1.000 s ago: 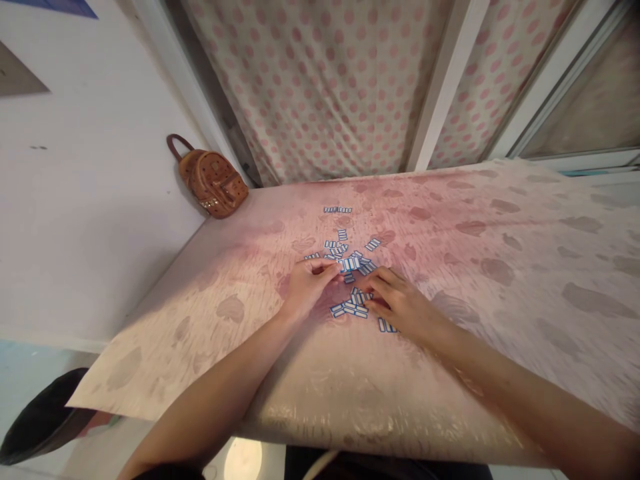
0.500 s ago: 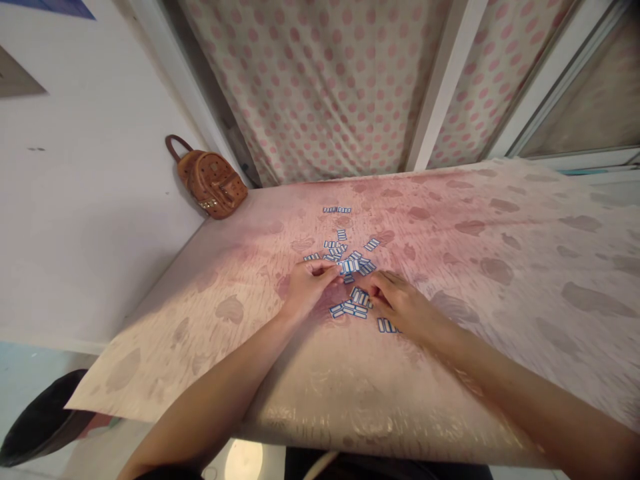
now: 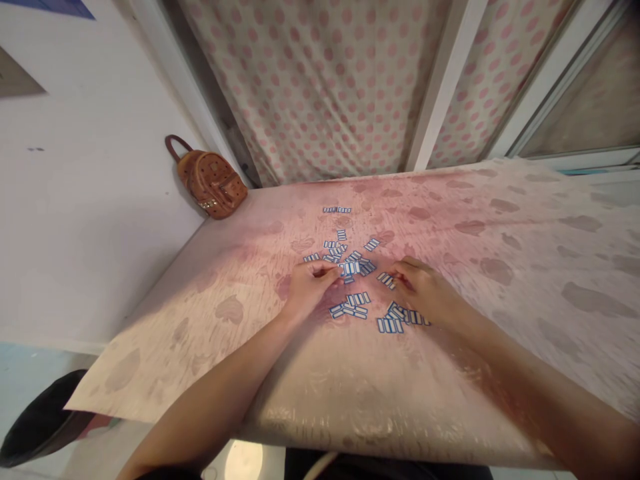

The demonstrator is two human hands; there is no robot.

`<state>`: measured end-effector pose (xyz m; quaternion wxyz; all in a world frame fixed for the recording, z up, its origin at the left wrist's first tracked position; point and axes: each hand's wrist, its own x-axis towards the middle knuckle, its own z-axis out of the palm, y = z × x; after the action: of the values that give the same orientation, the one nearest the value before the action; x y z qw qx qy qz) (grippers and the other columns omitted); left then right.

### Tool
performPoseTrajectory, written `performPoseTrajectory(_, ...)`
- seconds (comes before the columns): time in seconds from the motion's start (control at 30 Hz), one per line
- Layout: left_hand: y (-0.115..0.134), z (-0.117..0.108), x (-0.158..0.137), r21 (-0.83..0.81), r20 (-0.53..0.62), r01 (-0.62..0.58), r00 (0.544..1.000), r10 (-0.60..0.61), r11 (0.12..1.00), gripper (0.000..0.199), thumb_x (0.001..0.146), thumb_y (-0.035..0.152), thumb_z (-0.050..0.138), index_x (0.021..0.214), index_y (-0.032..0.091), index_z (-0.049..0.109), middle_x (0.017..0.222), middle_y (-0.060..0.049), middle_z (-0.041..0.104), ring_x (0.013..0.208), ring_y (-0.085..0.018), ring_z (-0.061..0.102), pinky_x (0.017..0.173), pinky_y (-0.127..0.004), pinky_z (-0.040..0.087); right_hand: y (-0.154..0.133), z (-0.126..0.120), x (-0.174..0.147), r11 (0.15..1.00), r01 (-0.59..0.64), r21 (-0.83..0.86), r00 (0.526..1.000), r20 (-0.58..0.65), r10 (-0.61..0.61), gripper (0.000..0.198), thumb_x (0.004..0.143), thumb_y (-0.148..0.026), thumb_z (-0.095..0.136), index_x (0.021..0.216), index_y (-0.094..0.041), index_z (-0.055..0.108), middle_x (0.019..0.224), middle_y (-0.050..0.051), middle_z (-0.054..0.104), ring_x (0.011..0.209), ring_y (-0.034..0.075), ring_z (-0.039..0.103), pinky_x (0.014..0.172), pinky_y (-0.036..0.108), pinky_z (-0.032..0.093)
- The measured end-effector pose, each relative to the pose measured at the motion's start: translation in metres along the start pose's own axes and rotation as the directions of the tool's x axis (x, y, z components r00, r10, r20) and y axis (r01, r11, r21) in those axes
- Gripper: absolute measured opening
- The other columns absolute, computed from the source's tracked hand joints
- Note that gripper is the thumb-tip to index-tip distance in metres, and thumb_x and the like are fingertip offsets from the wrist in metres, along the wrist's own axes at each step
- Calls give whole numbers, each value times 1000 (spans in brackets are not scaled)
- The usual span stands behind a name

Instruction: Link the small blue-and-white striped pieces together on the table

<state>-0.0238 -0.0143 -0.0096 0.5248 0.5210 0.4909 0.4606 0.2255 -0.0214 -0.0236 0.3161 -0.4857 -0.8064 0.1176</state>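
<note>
My left hand (image 3: 313, 283) pinches a small strip of white labels with blue borders (image 3: 351, 268) between thumb and fingertips. Right of it, my right hand (image 3: 423, 287) has its fingers drawn together on another label strip (image 3: 387, 280), which sticks out to the left of the fingertips. Several similar strips lie loosely piled (image 3: 335, 252) just beyond my left hand. Closer to me is a group of overlapping strips (image 3: 349, 309). Another group (image 3: 391, 325) lies below my right hand, which partly covers the area beside it.
The table has a pinkish patterned cover (image 3: 280, 227) with a glossy front edge. At its far left corner a brown backpack-style bag (image 3: 213, 183) leans by the wall. A dotted curtain (image 3: 320, 87) hangs behind. A dark bin-like object (image 3: 43, 417) stands on the floor at left.
My right hand has moved right and slightly away from the near strips, with a label strip now showing at its fingertips. More strips below it are uncovered. My left hand stays nearly still.
</note>
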Motion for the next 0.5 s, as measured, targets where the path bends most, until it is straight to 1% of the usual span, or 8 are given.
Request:
performPoseTrajectory(0.1,0,1,-1,24,11,-14,1000,14,1000,20,78,35,76,82,15,78,72,-4,74,63,-14,66,64,-24,52,-6,-4,2,999,-32,38,999,-7,32,14,85,-14,50,79,-22,61,81,5,63,69,21,62,63,31,46)
performPoseTrajectory(0.2,-3,3,-2,58,17,-47,999,46,997,19,78,34,75,81,16,78,73,-5,75,64,-15,67,64,-25,52,-20,-10,3,986,-104,133,994,-11,107,10,86,-19,51,83,-23,60,78,2,67,66,20,63,61,30,46)
performPoseTrajectory(0.27,-6,5,-4,104,31,-73,997,70,992,18,79,33,75,81,16,79,74,-6,76,66,-17,68,65,-25,52,-30,-13,3,970,-140,200,990,-5,144,8,87,-21,52,87,-23,60,79,1,69,69,20,65,62,30,48)
performPoseTrajectory(0.37,-10,8,-6,163,61,-74,996,64,984,20,80,36,74,81,16,79,77,-6,76,68,-18,69,63,-26,53,-39,-13,1,957,-120,264,993,16,120,12,89,-23,52,94,-23,63,85,2,72,76,21,67,67,31,51)
performPoseTrajectory(0.43,-10,10,-9,170,80,-51,996,38,984,22,80,37,74,82,16,79,77,-7,76,67,-18,68,60,-25,51,-41,-8,-1,955,-99,279,995,24,96,15,91,-22,50,96,-23,64,88,3,72,79,21,68,70,32,51)
performPoseTrajectory(0.5,-10,12,-11,156,111,-45,993,27,987,22,81,38,74,81,16,79,75,-6,76,64,-17,67,57,-24,49,-41,-2,-3,952,-101,289,995,22,99,15,93,-22,49,99,-23,63,90,3,71,81,20,68,71,32,51)
